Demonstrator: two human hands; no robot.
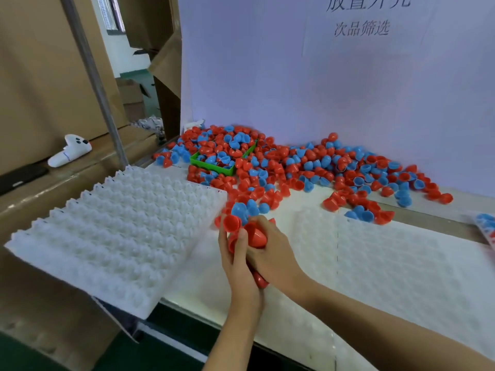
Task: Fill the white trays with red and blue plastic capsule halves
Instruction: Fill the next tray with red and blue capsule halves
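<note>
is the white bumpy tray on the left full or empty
Empty: the white bumpy tray on the left shows only bare white bumps, with no red or blue capsule halves on it.

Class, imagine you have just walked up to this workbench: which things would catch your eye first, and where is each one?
First the big heap of red and blue capsule halves spread along the back of the bench, burying a green bin. Next, in the middle foreground, the left hand and right hand together grip several red halves. An empty white tray juts off the bench's left edge.
</note>
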